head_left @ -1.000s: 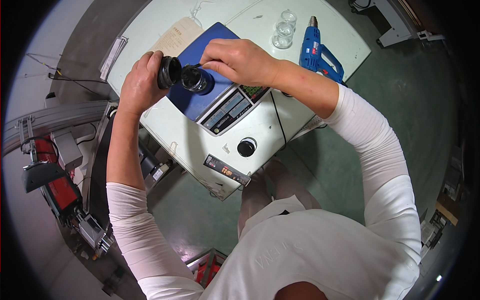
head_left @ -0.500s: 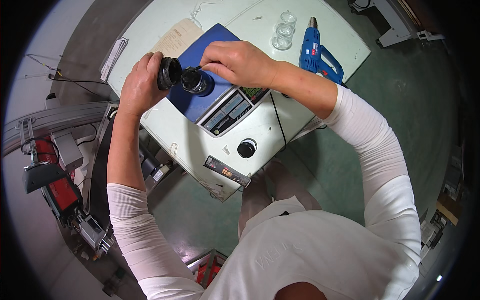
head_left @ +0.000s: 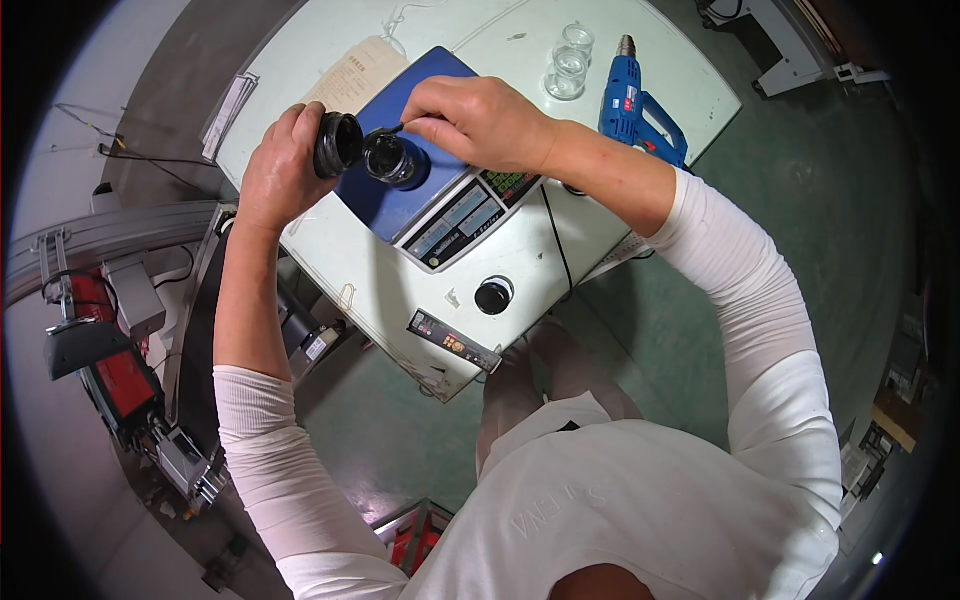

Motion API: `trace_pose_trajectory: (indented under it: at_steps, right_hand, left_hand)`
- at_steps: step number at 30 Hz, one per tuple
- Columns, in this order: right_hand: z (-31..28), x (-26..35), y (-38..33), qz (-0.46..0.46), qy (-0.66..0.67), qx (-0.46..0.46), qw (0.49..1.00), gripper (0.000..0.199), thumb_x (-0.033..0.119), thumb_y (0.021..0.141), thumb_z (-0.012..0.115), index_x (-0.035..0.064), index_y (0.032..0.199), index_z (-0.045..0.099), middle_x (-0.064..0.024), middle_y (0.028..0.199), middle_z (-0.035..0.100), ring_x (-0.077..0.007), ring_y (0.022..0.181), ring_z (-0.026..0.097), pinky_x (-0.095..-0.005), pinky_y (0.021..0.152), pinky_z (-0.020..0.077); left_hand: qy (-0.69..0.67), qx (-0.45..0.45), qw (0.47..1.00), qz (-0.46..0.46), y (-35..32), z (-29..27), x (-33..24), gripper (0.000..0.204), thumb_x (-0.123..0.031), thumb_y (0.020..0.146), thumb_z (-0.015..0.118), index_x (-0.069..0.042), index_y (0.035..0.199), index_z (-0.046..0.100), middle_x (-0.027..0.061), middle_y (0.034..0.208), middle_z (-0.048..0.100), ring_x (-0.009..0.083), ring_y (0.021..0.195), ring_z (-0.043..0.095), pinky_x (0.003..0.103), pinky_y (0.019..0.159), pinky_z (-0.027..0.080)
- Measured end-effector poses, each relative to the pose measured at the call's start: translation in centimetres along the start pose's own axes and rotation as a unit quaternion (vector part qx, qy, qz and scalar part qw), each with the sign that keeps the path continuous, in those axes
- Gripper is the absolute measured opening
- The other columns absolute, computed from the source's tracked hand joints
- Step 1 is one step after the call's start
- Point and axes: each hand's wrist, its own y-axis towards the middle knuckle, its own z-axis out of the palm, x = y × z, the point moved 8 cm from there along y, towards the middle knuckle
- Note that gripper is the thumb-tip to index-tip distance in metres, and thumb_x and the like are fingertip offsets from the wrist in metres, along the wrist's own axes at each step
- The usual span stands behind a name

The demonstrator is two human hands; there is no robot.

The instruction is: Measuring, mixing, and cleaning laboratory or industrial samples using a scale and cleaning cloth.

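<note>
Two hands over white worktable [head_left: 330, 275], left hand [head_left: 275, 170] clasping black jar [head_left: 337, 145], right hand [head_left: 480, 120] pinching thin tool [head_left: 388, 130], green floor [head_left: 800, 180].

The left hand [head_left: 275, 170] wraps round a black jar [head_left: 337, 145], so only the jar's open mouth and a strip of its side show; its base is covered. The right hand [head_left: 478, 118] pinches a thin dark tool [head_left: 385, 130] whose grip is buried under the fingers, and its tip is too small to make out. A second jar [head_left: 390, 160] on the blue scale [head_left: 395, 205] is partly shadowed; its contents cannot be told. The right forearm crosses the scale's keypad and the handle of the blue heat gun [head_left: 640, 110]. The counter [head_left: 520, 60] runs off the top edge.
</note>
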Motion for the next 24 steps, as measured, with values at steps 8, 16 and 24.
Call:
trace_pose_trajectory:
  at_steps: [8,16,24]
  right_hand:
    - [-0.8,0.6,0.3,0.007,0.009,-0.017,1.000,0.008,0.011,0.081,0.060,0.0044,0.086,0.061,-0.0074,0.078,0.061,-0.0228,0.069,0.060,-0.0300,0.061,0.0480]
    - [-1.5,0.4,0.4,0.025,0.022,-0.034,0.999,0.009,0.011,0.082,0.061,0.0035,0.087,0.061,-0.0079,0.077,0.061,-0.0207,0.068,0.060,-0.0282,0.061,0.0473]
    - [-2.1,2.2,1.8,-0.011,0.050,-0.051,0.997,0.009,0.011,0.082,0.060,0.0036,0.088,0.061,-0.0083,0.077,0.061,-0.0212,0.068,0.059,-0.0290,0.062,0.0466]
  left_hand:
    - [-0.018,0.006,1.000,-0.009,-0.5,0.0,0.3,0.072,-0.008,0.054,0.077,-0.003,0.117,0.043,0.0179,0.108,0.053,0.0370,0.100,0.052,0.040,0.083,0.045]
    - [-0.080,-0.021,0.996,-0.027,-1.0,0.3,0.7,0.070,-0.010,0.055,0.076,-0.002,0.116,0.043,0.0179,0.108,0.054,0.0357,0.099,0.054,0.039,0.083,0.046]
    - [-0.161,-0.057,0.981,-0.097,-1.1,-0.4,-0.2,0.063,-0.018,0.058,0.077,-0.002,0.111,0.048,0.0163,0.103,0.057,0.0324,0.097,0.056,0.037,0.082,0.046]
